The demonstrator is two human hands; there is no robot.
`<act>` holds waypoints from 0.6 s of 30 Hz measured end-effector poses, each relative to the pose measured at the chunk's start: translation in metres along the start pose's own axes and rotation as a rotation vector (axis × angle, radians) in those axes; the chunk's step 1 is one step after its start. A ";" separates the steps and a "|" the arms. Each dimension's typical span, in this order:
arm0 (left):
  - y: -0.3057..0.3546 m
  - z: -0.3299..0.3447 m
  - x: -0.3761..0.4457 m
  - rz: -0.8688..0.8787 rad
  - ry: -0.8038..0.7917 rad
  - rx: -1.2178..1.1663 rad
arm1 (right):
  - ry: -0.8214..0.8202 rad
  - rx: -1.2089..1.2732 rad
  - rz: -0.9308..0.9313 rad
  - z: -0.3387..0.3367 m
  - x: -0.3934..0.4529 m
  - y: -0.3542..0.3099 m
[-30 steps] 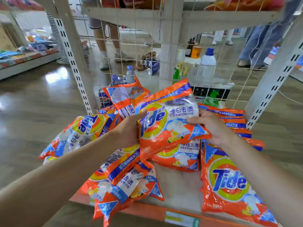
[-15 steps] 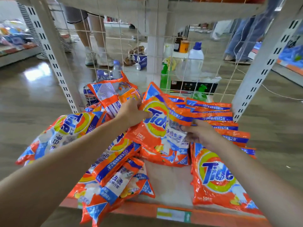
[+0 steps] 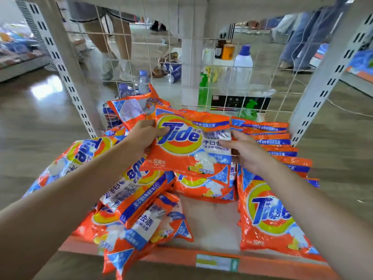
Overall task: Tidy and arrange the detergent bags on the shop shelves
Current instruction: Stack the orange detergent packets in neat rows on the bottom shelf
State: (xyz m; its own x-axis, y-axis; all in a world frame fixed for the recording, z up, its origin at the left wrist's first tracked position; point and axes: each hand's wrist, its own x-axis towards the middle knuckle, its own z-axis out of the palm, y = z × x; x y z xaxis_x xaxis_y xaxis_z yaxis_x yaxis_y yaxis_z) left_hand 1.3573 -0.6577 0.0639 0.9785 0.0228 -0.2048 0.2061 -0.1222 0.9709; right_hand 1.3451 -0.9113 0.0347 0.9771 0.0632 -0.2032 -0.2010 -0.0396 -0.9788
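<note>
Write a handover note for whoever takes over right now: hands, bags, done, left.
Left hand grips the left edge of the Tide bag; right hand holds its right edge, bag face up over the middle of the shelf.
Done: neat stack on the right, with a row of bags behind it.
Left: loose pile on the left, some overhanging the front edge; place the held bag first.

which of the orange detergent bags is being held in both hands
The orange plastic Tide bag at centre, logo facing up, gripped by left hand and right hand; the others lie on the shelf.
</note>
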 end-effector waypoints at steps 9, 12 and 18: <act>0.003 -0.001 -0.004 0.151 -0.212 -0.379 | -0.369 -0.036 0.081 0.015 -0.019 0.011; 0.006 -0.002 -0.008 0.121 -0.257 -0.405 | -0.249 -0.078 0.028 0.015 -0.012 0.009; 0.028 0.012 -0.026 -0.007 -0.438 -0.239 | -0.383 0.107 0.111 0.000 -0.016 -0.014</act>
State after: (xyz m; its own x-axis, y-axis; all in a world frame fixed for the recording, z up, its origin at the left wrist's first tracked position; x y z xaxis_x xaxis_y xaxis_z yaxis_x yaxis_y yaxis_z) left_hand 1.3375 -0.6734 0.0955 0.8943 -0.4028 -0.1948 0.2579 0.1083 0.9601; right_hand 1.3326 -0.9116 0.0521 0.8562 0.4323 -0.2830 -0.3297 0.0354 -0.9434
